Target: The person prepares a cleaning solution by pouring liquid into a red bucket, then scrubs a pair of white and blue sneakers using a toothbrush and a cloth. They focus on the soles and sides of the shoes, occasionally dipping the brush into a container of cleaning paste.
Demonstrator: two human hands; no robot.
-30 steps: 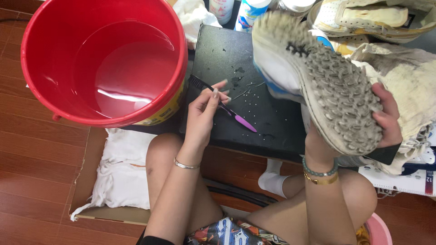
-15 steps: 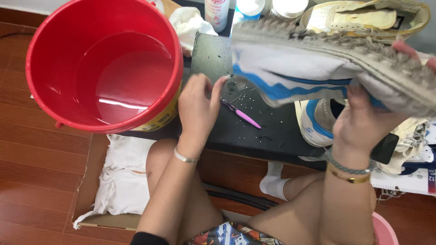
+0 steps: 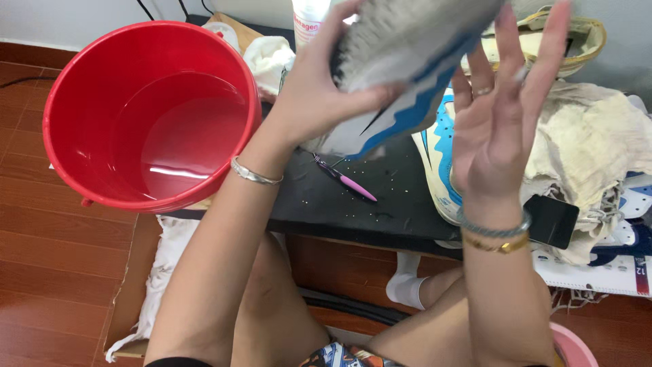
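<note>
The sneaker [image 3: 407,61] was up in the air over the back edge of the dark counter [image 3: 353,204], sole side facing the camera, white with blue trim, dirty tread. The left hand [image 3: 319,88] had it clamped by one end, thumb wrapped over the sole edge and fingers behind it. The right hand [image 3: 502,115] was spread wide open, palm flat and fingers fanned, just beside or lightly against the shoe's other side. I couldn't tell for sure if it was touching.

Lying loose on the counter, right under the shoe, was the little pink-handled pick [image 3: 346,178], nothing holding it. Specks of grit were scattered around it on the dark surface. A second sneaker [image 3: 438,170] of the same colours sat at the right part of the counter, and past that a heap of cream rags [image 3: 584,143] with a dark phone [image 3: 551,221] at its near edge. The red bucket [image 3: 68,102] with water in it stood at the counter's left end, close to the left arm.

My take on doing this bit well: keep the one-end grip firm, since the shoe was held by a single hand up high. Use the open palm to steady or turn it, rather than swinging it. Keep it over the counter, so any grit falls there and not in the bucket or your lap. Also, tilt the tread toward the light.
</note>
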